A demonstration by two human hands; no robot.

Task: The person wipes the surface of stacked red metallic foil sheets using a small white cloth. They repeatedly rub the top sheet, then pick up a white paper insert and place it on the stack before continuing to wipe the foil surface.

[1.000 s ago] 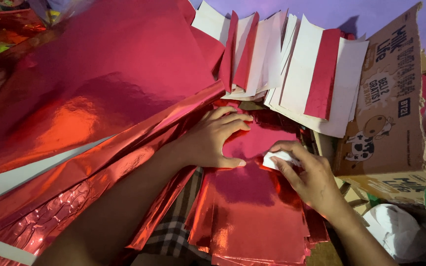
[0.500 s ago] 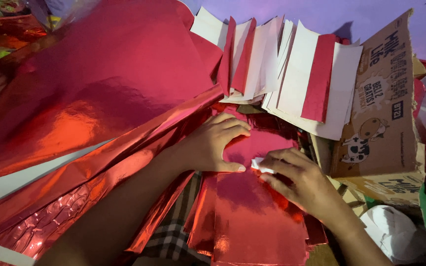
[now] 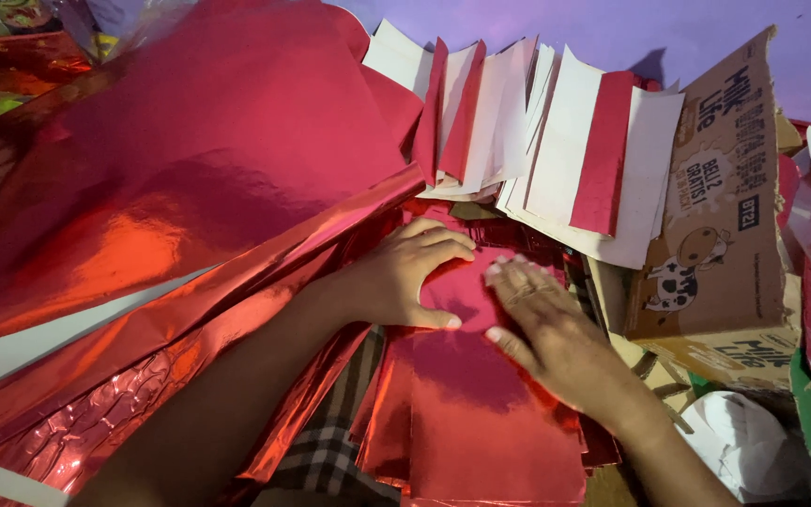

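The red foil sheet lies on top of a small stack at lower centre of the frame, its long axis running from the bottom edge up toward the hands. Both hands press flat on its upper end, directly over it, neither closed around anything. The left hand lies palm-down with spread fingers on the sheet's upper left corner. The right hand lies flat beside it, just apart, fingertips toward the upper edge. A large foil roll fills the left. Folded white-and-red papers fan out above, with a cardboard box at right.
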